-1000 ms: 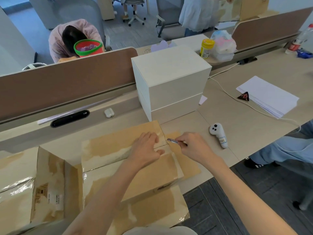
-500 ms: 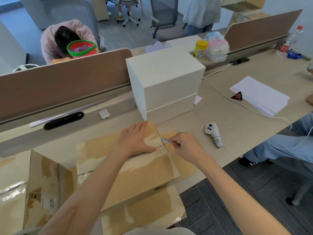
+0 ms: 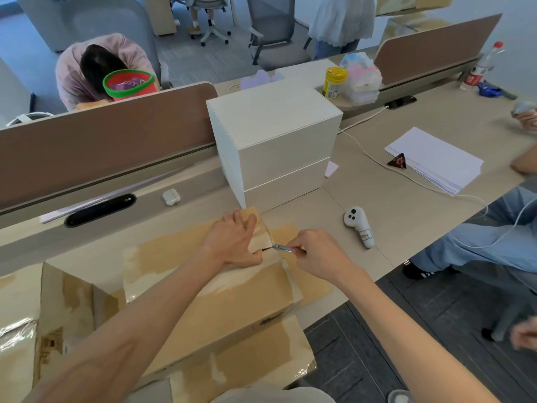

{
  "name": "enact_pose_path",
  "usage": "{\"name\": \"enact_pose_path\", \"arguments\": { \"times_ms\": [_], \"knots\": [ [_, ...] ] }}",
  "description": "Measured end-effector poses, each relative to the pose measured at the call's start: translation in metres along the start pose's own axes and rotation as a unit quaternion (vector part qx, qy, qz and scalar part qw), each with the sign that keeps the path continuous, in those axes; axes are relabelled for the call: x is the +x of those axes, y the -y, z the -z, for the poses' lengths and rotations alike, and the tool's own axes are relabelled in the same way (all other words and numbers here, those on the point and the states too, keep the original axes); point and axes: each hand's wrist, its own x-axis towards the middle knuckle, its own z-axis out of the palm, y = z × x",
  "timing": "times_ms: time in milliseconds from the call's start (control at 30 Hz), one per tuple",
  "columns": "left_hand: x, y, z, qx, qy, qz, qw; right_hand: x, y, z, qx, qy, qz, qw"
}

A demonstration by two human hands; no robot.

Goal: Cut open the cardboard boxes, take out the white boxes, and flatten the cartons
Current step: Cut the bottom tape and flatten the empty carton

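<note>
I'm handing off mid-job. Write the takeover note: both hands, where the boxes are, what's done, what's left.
Left hand: flat, pressing on the top flap of the cardboard box.
Right hand: grips the cutter, tip at the right end of the box's top seam.
Two white boxes are stacked on the desk behind it; another carton is at far left.
Done: two white boxes out.
Left: slit this seam, empty the box, flatten the cartons.
</note>
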Motion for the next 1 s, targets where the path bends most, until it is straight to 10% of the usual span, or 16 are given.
{"name": "enact_pose_path", "arguments": {
  "times_ms": [1000],
  "knots": [
    [0.001,0.005,0.000,0.001,-0.035,-0.016,0.999,-0.006,0.013,-0.015,0.065,-0.029,-0.063,0.995]
  ]
}}
